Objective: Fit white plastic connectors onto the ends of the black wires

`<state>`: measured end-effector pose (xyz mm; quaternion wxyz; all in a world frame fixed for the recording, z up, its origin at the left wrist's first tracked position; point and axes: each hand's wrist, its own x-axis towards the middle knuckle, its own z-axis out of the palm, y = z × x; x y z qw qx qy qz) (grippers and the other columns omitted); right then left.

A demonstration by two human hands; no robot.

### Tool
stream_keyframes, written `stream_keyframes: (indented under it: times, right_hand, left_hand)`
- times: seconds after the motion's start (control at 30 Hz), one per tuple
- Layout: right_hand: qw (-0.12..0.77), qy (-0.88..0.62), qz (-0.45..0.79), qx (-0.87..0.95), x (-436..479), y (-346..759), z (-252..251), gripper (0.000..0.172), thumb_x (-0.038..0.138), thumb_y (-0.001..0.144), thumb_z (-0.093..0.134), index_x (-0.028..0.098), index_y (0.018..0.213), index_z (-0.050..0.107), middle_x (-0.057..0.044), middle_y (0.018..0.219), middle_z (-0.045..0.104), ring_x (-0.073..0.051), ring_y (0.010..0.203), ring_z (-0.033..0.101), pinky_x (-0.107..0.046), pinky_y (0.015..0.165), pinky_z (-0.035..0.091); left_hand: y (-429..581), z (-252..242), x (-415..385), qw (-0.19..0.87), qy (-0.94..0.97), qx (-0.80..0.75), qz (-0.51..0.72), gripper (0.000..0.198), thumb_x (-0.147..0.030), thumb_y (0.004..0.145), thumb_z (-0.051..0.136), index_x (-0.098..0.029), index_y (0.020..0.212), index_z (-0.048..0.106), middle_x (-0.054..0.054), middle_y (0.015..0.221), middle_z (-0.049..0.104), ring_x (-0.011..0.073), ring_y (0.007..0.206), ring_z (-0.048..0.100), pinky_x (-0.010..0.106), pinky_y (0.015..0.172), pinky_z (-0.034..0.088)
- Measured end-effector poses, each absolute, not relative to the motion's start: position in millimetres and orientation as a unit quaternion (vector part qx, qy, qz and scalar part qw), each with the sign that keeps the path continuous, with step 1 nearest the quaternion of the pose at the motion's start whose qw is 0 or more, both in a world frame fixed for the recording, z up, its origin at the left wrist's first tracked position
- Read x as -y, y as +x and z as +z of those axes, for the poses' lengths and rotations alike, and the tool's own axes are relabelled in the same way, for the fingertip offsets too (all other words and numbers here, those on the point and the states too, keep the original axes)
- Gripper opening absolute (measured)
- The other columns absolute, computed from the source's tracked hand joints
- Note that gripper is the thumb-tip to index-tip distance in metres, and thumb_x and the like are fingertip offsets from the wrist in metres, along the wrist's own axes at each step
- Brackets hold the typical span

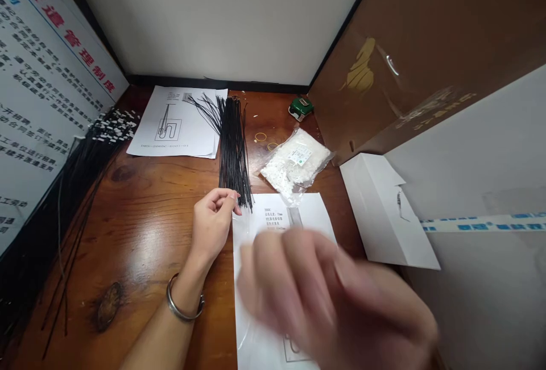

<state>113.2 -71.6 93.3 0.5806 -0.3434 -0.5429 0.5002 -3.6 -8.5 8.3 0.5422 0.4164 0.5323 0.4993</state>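
Note:
My left hand [213,219], with a metal bangle on its wrist, is closed at the lower end of a bundle of black wires [233,142]. Its thumb and fingertips are pinched together; whatever they hold is too small to make out. Large and smeared by motion, my right hand [328,296] hangs close to the camera over a printed sheet [251,324]. Its fingers look curled, and what may be in them is hidden. Behind the sheet lies a clear bag of small white parts [298,159].
At the back left lie printed drawings [187,142]. Black wires with white connectors [113,125] lean along the left board. A green tape measure [301,108] and yellow rubber bands [260,137] are at the back. A white folded box [384,211] stands at the right.

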Motion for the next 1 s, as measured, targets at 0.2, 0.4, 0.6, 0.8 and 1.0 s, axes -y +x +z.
stream_keyframes:
  times: [0.2, 0.4, 0.6, 0.8, 1.0]
  right_hand:
    - [0.614, -0.506, 0.246, 0.554, -10.7, 132.6, -5.6, 0.015, 0.020, 0.085, 0.057, 0.019, 0.097, 0.065, 0.009, 0.052, 0.032, -0.008, 0.044, 0.033, -0.022, 0.043, 0.031]
    - [0.533, -0.432, 0.154, 0.711, -15.9, 137.6, -23.3, 0.027, 0.010, 0.084, 0.052, 0.020, 0.102, 0.069, 0.001, 0.068, 0.061, -0.010, 0.054, 0.053, -0.023, 0.053, 0.048]
    - [0.570, -0.483, 0.113, 0.655, -16.3, 134.1, -19.9, 0.027, 0.008, 0.083, 0.059, 0.018, 0.106, 0.068, -0.004, 0.080, 0.072, -0.015, 0.072, 0.069, -0.029, 0.070, 0.059]
    - [0.587, -0.452, 0.097, 0.665, -16.1, 135.4, -15.9, 0.025, 0.003, 0.082, 0.057, 0.018, 0.094, 0.072, -0.006, 0.081, 0.074, -0.016, 0.069, 0.069, -0.028, 0.064, 0.059]
    - [0.591, -0.396, 0.113, 0.693, -15.0, 132.7, -16.2, 0.031, 0.003, 0.080, 0.056, 0.023, 0.096, 0.074, -0.005, 0.078, 0.071, -0.014, 0.068, 0.068, -0.026, 0.059, 0.058]
  left_hand:
    - [0.9, 13.6, 10.4, 0.629, 0.383, -0.500, 0.456, 0.023, -0.035, 0.073, 0.068, -0.012, 0.074, 0.061, 0.001, 0.053, 0.064, 0.0030, 0.031, 0.031, 0.018, 0.034, 0.019]
    - [4.8, 15.7, 16.5, 0.687, 0.406, -0.448, 0.404, 0.021, -0.033, 0.078, 0.064, -0.013, 0.072, 0.059, 0.004, 0.058, 0.069, 0.0038, 0.033, 0.036, 0.017, 0.035, 0.024]
    - [2.3, 15.4, 20.2, 0.736, 0.400, -0.389, 0.384, 0.018, -0.027, 0.076, 0.061, -0.015, 0.065, 0.054, 0.004, 0.053, 0.067, 0.0045, 0.033, 0.036, 0.017, 0.036, 0.024]
    - [-0.3, 12.3, 18.2, 0.744, 0.409, -0.372, 0.375, 0.032, -0.041, 0.081, 0.058, -0.014, 0.064, 0.056, 0.002, 0.044, 0.060, 0.0054, 0.030, 0.037, 0.018, 0.033, 0.022]
    - [2.3, 15.1, 13.7, 0.700, 0.417, -0.443, 0.374, 0.041, -0.052, 0.083, 0.057, -0.015, 0.065, 0.054, 0.001, 0.050, 0.061, 0.0046, 0.032, 0.037, 0.017, 0.034, 0.024]
